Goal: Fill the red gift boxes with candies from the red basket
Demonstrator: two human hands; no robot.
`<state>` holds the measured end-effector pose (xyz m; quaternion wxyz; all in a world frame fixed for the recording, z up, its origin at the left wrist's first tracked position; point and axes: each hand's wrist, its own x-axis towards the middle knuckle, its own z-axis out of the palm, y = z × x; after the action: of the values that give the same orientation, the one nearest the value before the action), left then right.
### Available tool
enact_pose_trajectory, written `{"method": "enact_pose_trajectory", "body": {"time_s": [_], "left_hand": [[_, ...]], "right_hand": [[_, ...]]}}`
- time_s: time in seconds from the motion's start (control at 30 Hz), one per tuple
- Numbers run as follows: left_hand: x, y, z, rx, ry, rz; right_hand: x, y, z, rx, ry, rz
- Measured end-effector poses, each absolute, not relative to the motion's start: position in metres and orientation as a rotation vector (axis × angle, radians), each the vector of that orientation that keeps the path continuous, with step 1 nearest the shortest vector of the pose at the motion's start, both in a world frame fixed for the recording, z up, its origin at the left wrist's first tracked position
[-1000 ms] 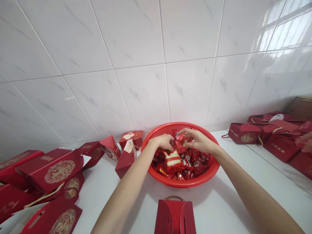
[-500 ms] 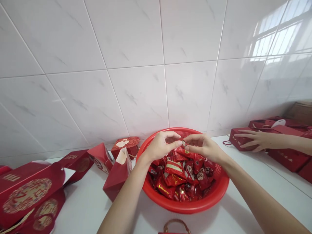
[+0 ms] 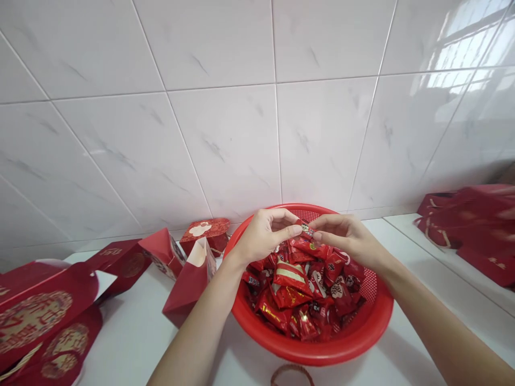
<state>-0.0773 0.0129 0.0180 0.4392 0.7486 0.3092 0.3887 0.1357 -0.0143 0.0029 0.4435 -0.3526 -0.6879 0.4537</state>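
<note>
Above a red plastic basket [image 3: 311, 356], both hands pinch one small red wrapped candy [image 3: 306, 230]. My left hand [image 3: 265, 236] has its thumb and fingers closed on the wrapper's left end. From the other side, my right hand [image 3: 348, 238] grips the right end between thumb and fingers. Beneath them the basket holds a heap of red-wrapped sweets, among them a packet with a pale band [image 3: 292, 276]. A thin brown cord handle [image 3: 292, 369] shows in front of the basket at the bottom edge; what it belongs to is out of view.
Open red gift boxes [image 3: 189, 287] stand left of the basket, a printed box [image 3: 205, 230] behind them by the wall. Large red boxes with gold prints [image 3: 36, 313] fill the far left. More red boxes with cord handles [image 3: 462, 220] sit at right. A tiled wall [image 3: 225, 145] rises behind.
The candy shows more clearly between my fingers, my hands slightly further apart. Another person's hand at right has left view, and a red box there is blurred by motion. The view has shifted slightly.
</note>
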Motion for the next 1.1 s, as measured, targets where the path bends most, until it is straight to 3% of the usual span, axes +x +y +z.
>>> {"method": "enact_pose_trajectory", "body": {"time_s": [0.2, 0.37, 0.53, 0.7, 0.9, 1.1], "left_hand": [[-0.074, 0.012, 0.016, 1.877, 0.757, 0.946], [-0.073, 0.013, 0.012, 2.030, 0.853, 0.904], [-0.072, 0.005, 0.016, 2.271, 0.761, 0.352], [-0.052, -0.007, 0.007, 2.413, 0.502, -0.081], [-0.045, -0.010, -0.013, 2.826, 1.033, -0.264], [-0.042, -0.011, -0.015, 2.954, 1.187, -0.274]], "right_hand": [[0.134, -0.016, 0.002, -0.857, -1.735, 1.102], [0.133, -0.013, 0.001, -0.981, -1.825, 0.788], [0.134, -0.005, -0.005, -1.152, -1.707, 0.554], [0.137, -0.002, -0.013, -1.247, -1.865, 0.613], [0.137, -0.007, -0.014, -1.413, -2.222, 0.532], [0.134, -0.013, -0.009, -1.390, -2.511, 0.540]]}}
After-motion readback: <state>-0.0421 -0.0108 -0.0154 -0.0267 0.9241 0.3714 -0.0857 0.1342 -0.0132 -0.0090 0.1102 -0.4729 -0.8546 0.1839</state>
